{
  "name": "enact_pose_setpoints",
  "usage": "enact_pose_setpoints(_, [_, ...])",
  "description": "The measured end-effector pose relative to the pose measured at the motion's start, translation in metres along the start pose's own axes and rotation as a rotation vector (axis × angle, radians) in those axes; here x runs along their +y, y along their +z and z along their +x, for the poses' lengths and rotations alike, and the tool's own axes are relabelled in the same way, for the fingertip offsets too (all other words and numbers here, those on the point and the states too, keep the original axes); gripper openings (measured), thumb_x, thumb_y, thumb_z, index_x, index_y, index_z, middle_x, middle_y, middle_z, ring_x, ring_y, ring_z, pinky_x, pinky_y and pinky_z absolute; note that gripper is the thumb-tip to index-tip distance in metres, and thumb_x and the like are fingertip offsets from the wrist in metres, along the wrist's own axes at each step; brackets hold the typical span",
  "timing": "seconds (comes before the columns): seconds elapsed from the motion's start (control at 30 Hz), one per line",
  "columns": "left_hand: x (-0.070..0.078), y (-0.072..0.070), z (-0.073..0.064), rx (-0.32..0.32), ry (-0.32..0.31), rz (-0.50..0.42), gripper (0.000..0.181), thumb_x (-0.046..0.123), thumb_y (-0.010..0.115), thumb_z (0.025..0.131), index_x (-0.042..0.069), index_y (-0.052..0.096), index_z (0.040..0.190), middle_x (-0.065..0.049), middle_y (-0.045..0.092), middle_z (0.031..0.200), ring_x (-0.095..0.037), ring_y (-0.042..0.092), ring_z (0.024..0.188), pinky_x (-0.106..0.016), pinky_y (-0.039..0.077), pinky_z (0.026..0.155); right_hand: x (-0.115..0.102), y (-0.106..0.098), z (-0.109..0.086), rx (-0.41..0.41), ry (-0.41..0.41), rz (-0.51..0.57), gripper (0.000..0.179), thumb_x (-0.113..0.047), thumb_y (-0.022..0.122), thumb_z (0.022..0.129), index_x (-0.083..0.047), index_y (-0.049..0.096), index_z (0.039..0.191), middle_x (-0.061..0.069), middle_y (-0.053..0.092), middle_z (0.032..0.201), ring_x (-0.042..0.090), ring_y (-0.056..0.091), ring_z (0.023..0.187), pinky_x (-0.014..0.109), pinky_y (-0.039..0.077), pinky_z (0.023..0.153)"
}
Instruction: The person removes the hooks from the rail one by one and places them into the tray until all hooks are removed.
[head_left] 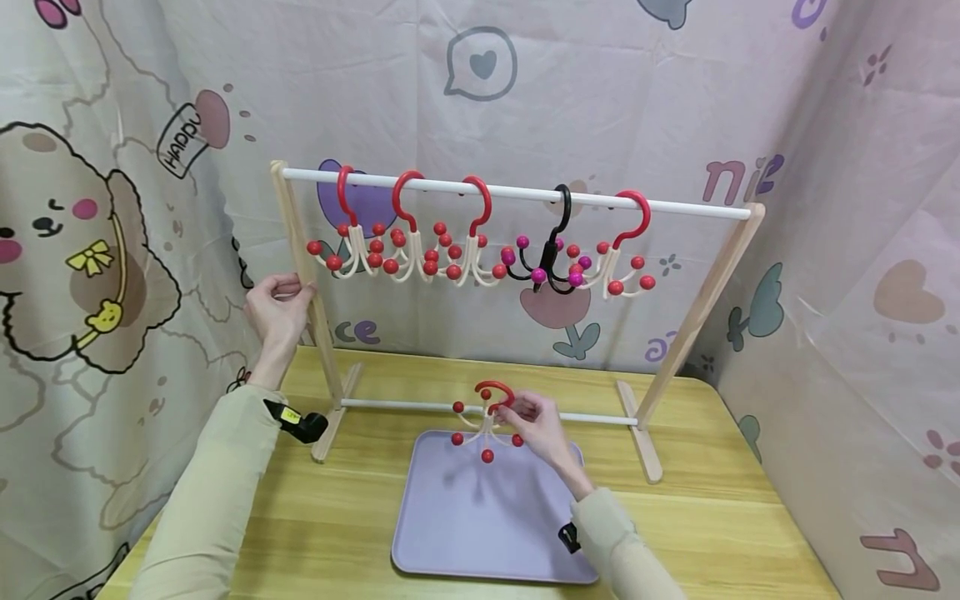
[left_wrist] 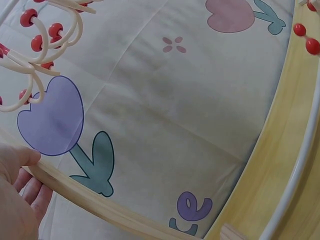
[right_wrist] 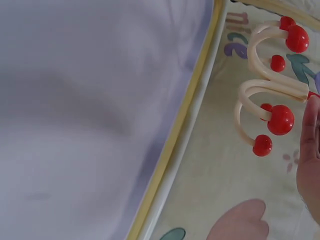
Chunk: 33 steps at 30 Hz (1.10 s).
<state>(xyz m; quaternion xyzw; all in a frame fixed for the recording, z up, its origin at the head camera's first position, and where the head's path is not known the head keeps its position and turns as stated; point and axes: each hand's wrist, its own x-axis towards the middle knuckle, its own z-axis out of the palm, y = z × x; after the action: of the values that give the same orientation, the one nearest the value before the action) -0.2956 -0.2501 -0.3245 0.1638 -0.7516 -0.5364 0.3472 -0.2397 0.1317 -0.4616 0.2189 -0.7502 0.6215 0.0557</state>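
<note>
In the head view my left hand [head_left: 279, 307] holds the left wooden post of a hanging rack [head_left: 318, 325], thumb on one side and fingers on the other. The left wrist view shows the same hand [left_wrist: 22, 185] against the post [left_wrist: 100, 206]. My right hand [head_left: 538, 423] pinches a claw hanger [head_left: 487, 427] by its red hook, above the lilac tray [head_left: 487, 517]. Cream arms tipped with red balls spread from this hanger [right_wrist: 280, 87] in the right wrist view, where the hand [right_wrist: 310, 155] is partly cut off.
Several red-hooked hangers [head_left: 412, 242] and one black hanger [head_left: 551, 254] with magenta balls hang from the rack's white top bar [head_left: 517, 192]. A white lower bar [head_left: 600, 418] runs behind the tray. The rack stands on a wooden table [head_left: 720, 517] before a printed curtain [head_left: 585, 75].
</note>
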Motion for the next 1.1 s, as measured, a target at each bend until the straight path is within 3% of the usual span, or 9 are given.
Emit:
enact_pose_setpoints(0.13, [0.0, 0.0, 0.0, 0.012, 0.009, 0.0, 0.027, 0.021, 0.075, 0.087, 0.004, 0.073, 0.108, 0.028, 0.054, 0.07, 0.012, 0.054, 0.061, -0.009, 0.045, 0.048, 0.002, 0.011, 0.002, -0.047, 0.003, 0.006, 0.016, 0.001, 0.068, 0.092, 0.011, 0.068, 0.104, 0.032, 0.072, 0.095, 0.017, 0.075, 0.08, 0.032, 0.063, 0.077])
enact_pose_setpoints(0.37, [0.0, 0.001, 0.0, 0.024, 0.015, 0.008, 0.027, 0.021, 0.076, 0.087, 0.004, 0.073, 0.108, 0.029, 0.053, 0.069, 0.012, 0.053, 0.062, -0.008, 0.044, 0.051, 0.006, 0.025, 0.004, -0.131, 0.042, -0.015, 0.016, 0.0, 0.067, 0.092, 0.008, 0.069, 0.106, 0.029, 0.073, 0.099, 0.04, 0.074, 0.086, 0.037, 0.063, 0.076])
enact_pose_setpoints(0.7, [0.001, 0.001, 0.0, 0.019, 0.024, 0.006, 0.028, 0.02, 0.076, 0.087, 0.003, 0.073, 0.11, 0.028, 0.053, 0.071, 0.011, 0.053, 0.064, -0.008, 0.044, 0.055, 0.014, 0.042, 0.008, -0.221, 0.047, -0.055, 0.015, -0.001, 0.066, 0.094, 0.007, 0.068, 0.106, 0.027, 0.074, 0.1, 0.038, 0.075, 0.087, 0.034, 0.061, 0.069])
enact_pose_setpoints(1.0, [0.001, 0.0, -0.001, 0.011, 0.015, 0.016, 0.03, 0.022, 0.076, 0.088, 0.003, 0.073, 0.111, 0.029, 0.052, 0.07, 0.012, 0.053, 0.063, -0.008, 0.044, 0.056, 0.018, 0.053, 0.008, -0.257, 0.091, -0.067, 0.02, -0.002, 0.065, 0.094, 0.01, 0.066, 0.111, 0.027, 0.074, 0.101, 0.033, 0.076, 0.085, 0.048, 0.061, 0.07])
enact_pose_setpoints(1.1, [0.001, 0.001, -0.001, 0.011, 0.017, 0.016, 0.029, 0.022, 0.075, 0.088, 0.003, 0.073, 0.111, 0.029, 0.052, 0.071, 0.012, 0.054, 0.063, -0.007, 0.044, 0.056, 0.018, 0.056, 0.008, -0.269, 0.106, -0.073, 0.023, -0.001, 0.064, 0.095, 0.013, 0.064, 0.114, 0.029, 0.073, 0.103, 0.039, 0.075, 0.088, 0.04, 0.062, 0.071])
